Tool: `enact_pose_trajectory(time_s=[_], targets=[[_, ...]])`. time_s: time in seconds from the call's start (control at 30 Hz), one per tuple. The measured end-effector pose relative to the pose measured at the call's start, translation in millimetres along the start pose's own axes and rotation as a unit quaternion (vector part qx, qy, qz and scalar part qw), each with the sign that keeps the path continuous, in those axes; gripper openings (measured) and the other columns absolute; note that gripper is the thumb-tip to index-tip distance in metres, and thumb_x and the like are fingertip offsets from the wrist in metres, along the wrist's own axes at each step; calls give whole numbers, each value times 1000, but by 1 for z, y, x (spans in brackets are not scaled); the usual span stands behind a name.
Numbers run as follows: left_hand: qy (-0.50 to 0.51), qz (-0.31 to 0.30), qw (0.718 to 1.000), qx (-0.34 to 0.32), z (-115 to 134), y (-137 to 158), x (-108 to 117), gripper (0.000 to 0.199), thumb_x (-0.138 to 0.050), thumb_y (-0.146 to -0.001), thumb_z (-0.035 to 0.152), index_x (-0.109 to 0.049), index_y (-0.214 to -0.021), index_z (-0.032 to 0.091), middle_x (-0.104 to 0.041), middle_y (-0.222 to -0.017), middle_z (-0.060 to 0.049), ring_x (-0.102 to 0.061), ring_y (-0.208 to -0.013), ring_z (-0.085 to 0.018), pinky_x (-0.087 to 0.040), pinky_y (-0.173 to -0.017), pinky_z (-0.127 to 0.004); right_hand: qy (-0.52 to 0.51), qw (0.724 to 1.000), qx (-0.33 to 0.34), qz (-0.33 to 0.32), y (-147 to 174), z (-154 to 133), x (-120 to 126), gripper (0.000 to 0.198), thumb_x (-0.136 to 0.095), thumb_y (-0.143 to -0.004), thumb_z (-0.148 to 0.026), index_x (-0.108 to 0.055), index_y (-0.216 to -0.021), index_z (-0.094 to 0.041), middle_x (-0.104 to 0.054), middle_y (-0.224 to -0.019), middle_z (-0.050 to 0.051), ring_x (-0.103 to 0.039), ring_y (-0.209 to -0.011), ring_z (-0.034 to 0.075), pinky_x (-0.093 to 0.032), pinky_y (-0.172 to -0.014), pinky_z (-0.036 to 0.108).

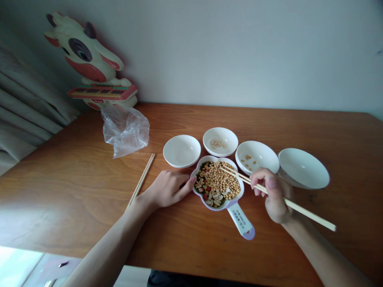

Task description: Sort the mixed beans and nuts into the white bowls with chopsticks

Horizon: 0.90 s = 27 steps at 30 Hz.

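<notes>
My right hand (273,195) is closed around a pair of light wooden chopsticks (308,214). Their tips reach into a white-and-purple, scallop-edged dish (239,223) with a labelled handle. Soybeans (223,179) fill much of this dish, along with peanut halves (214,198), small dark green beans and a few red pieces. At its left rim, my left hand (172,187) grips the edge with the thumb on top and the other fingers curled. Behind the dish, one white bowl (220,131) holds some peanut halves, and another white bowl (267,153) contains several soybeans.
To the left of these is a white bowl (182,151) with nothing visible inside; a similar bowl (305,167) is at the right. A second pair of chopsticks (142,179) lies beside my left forearm. Further back are a crumpled clear plastic bag (127,131) and a cow-shaped toy keyboard (101,92).
</notes>
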State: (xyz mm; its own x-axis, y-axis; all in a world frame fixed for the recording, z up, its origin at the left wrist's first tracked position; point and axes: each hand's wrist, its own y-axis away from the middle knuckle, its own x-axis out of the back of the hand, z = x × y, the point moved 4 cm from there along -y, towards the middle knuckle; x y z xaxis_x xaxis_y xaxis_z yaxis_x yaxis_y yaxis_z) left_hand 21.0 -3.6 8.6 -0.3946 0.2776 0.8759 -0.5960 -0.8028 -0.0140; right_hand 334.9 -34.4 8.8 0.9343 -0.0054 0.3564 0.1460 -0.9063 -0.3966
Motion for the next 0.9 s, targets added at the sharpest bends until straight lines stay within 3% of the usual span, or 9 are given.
enact_pose_trajectory(time_s=[0.23, 0.43, 0.67, 0.9], targets=[[-3, 4, 1000, -5, 1, 0, 1, 57, -33, -117, 48, -55, -72, 20, -63, -67, -4, -48, -56, -14, -29, -61, -32, 4, 1000, 2, 2, 0, 0, -1, 47, -36, -117, -42, -67, -89, -23, -59, -75, 2, -52, -63, 16, -39, -58, 32], [2, 7, 1000, -12, 1, 0, 1, 58, -34, -117, 47, -57, -72, 20, -67, -69, -4, -52, -57, -15, -34, -62, -30, -20, 1000, 12, 14, -1, 1, 5, 53, -34, -116, -50, -69, -85, -23, -60, -73, 4, -54, -62, 18, -39, -57, 34], [-1, 2, 1000, -9, 0, 0, 0, 57, -33, -117, 47, -59, -74, 19, -67, -71, -5, -54, -58, -15, -36, -63, -30, -27, 998, -48, 20, -3, 8, 21, 72, -24, -109, -72, -69, -81, -23, -63, -69, 5, -53, -58, 19, -38, -53, 35], [3, -3, 1000, -7, -1, 0, -1, 56, -33, -117, 46, -58, -74, 19, -69, -73, -5, -57, -61, -15, -36, -65, -30, -40, 993, -110, 5, -9, 2, 26, 71, -25, -110, -73, -69, -83, -24, -62, -65, 4, -55, -57, 19, -39, -52, 34]])
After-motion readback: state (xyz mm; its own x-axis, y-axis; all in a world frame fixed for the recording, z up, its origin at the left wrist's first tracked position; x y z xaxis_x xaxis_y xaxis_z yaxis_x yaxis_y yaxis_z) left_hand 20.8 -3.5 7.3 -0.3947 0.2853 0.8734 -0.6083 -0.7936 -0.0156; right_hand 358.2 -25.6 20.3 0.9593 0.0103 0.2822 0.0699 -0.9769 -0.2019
